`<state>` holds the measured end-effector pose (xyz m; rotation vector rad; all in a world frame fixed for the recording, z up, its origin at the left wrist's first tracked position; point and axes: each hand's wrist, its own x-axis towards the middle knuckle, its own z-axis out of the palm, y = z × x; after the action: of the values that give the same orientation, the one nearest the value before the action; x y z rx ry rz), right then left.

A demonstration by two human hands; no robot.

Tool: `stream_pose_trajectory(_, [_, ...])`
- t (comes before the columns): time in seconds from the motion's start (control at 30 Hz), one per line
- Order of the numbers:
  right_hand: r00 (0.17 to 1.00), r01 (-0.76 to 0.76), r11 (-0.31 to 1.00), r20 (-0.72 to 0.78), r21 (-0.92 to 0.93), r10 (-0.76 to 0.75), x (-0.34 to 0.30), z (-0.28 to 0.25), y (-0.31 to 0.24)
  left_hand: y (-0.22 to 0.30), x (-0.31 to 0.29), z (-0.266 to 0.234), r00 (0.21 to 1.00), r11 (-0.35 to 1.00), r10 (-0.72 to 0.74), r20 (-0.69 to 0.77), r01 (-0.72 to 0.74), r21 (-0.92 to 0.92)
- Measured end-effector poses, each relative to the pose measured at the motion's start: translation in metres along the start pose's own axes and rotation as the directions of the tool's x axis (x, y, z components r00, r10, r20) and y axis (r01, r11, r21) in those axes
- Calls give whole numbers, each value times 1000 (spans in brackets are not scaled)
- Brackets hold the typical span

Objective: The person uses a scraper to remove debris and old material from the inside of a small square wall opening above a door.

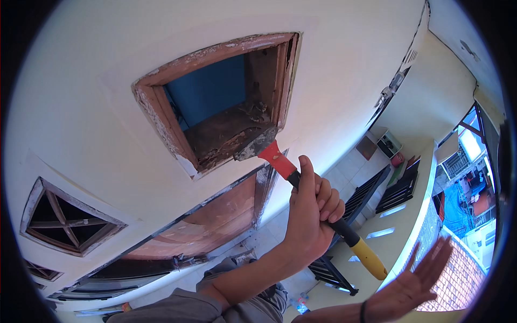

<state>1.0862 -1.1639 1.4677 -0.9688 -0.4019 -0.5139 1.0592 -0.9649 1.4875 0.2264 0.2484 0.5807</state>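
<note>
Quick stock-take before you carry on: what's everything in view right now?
Scraper: one, grey blade, red-black-yellow handle; blade on the sill of the upper opening.
Wall opening: one, worn brown wooden frame, blue behind; cream wall, centre.
Door frame: one, reddish-brown; below the opening.
Vent: one, dark wood bars; left.
Dark racks: two, on the tiled floor, right.
Left hand: one, closed round the scraper handle.
Right hand: one, open, empty, lower right.
</note>
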Motion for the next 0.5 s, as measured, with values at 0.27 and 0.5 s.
stream_pose_trajectory(0.27, [998,45,939,-23,-341,-56,13,-25,-13,3,0,-7,1000,998,29,3,-29,50])
stream_pose_trajectory(0.5, [997,-48,978,-65,-202,35,10,-13,-4,6,-3,-10,999,999,49,19,-49,9])
